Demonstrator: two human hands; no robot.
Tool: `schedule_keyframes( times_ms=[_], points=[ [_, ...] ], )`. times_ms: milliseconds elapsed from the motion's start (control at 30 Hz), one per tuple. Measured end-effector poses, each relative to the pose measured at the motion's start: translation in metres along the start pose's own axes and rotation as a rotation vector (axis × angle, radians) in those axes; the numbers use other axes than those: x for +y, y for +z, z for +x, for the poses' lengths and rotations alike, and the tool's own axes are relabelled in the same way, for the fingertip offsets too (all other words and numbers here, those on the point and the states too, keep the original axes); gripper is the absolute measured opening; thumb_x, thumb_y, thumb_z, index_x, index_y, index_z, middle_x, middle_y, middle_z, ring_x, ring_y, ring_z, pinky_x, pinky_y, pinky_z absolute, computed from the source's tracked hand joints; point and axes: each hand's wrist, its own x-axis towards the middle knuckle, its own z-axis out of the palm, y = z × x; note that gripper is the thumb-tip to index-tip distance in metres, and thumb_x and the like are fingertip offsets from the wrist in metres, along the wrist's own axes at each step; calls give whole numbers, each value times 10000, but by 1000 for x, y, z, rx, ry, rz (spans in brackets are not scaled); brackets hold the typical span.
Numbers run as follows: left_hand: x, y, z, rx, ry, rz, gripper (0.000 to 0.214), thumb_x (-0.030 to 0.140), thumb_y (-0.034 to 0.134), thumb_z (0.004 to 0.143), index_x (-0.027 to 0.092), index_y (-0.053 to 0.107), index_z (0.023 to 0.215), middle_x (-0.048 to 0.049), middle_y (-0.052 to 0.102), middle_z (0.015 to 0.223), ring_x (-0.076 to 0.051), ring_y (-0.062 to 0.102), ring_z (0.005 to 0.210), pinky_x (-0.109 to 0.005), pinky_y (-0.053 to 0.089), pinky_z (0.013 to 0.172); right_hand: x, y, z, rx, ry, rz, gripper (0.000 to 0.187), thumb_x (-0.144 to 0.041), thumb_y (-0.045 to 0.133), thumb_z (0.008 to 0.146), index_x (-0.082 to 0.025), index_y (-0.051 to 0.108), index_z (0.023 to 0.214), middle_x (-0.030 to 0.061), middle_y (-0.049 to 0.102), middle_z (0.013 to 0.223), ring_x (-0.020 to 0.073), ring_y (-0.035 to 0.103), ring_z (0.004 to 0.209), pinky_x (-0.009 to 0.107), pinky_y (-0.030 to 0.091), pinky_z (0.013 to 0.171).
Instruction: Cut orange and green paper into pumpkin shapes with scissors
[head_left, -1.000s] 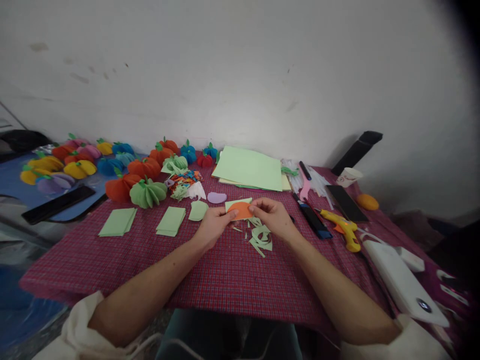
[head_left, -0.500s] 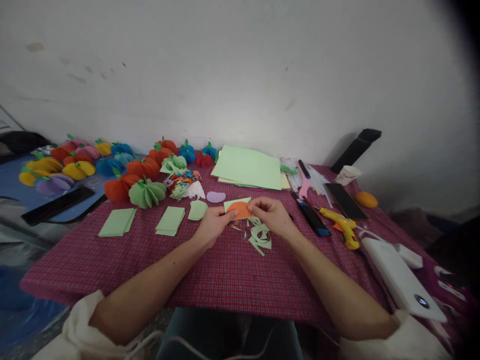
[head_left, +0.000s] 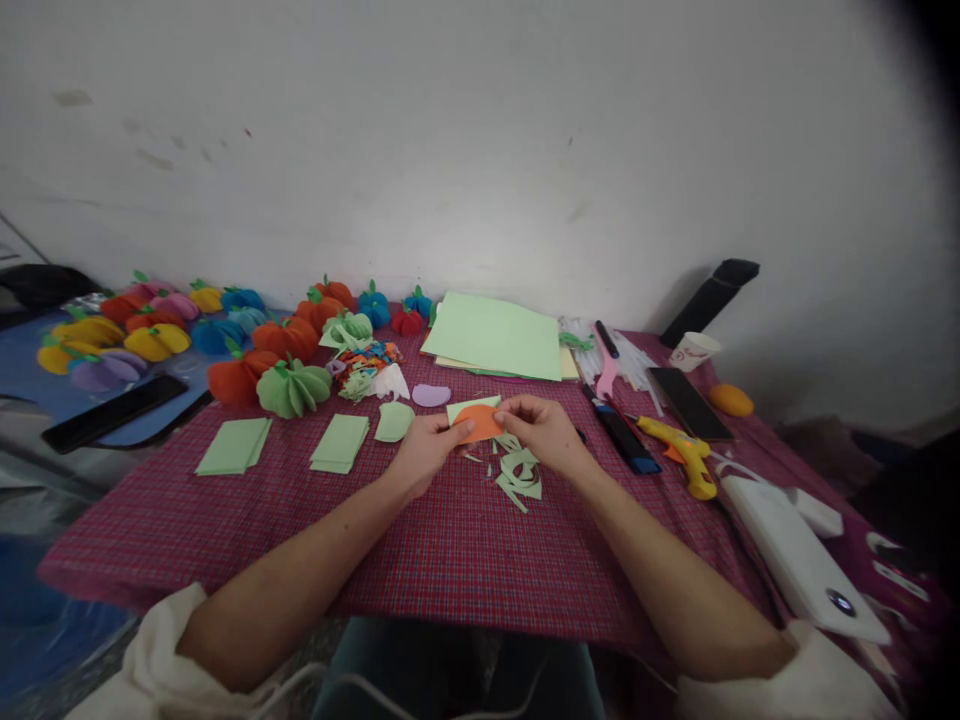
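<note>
My left hand point(head_left: 425, 447) and my right hand point(head_left: 541, 429) meet over the middle of the red checked tablecloth point(head_left: 420, 540). Together they pinch an orange half-round paper piece point(head_left: 480, 421) laid against a light green folded paper point(head_left: 469, 405). Each hand grips one end, fingers closed on the edges. Light green paper scraps point(head_left: 516, 474) lie just below my right hand. A green cut shape point(head_left: 394, 421) and a purple cut shape point(head_left: 433, 395) rest near my left hand.
Two stacks of folded green paper point(head_left: 341, 442) lie at left. Several paper pumpkins point(head_left: 292, 387) crowd the far left. A green sheet pile point(head_left: 499, 337) sits behind. At right: yellow glue gun point(head_left: 686, 455), black-blue tool point(head_left: 625, 436), pink scissors point(head_left: 606, 370), phone point(head_left: 688, 402), cup point(head_left: 694, 351), white device point(head_left: 795, 560).
</note>
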Motion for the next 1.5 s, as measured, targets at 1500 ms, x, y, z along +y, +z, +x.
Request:
schedule_keyframes(
  times_ms=[1500],
  points=[
    [-1, -2, 0, 19, -9, 23, 291, 373, 638, 642, 111, 685, 761, -48, 659, 701, -127, 521, 585, -234, 383, 546, 1, 3, 1, -57, 46, 221, 342, -283, 645, 665, -208, 429, 919, -62, 528, 628, 79, 475, 514, 188, 344, 464]
  ],
)
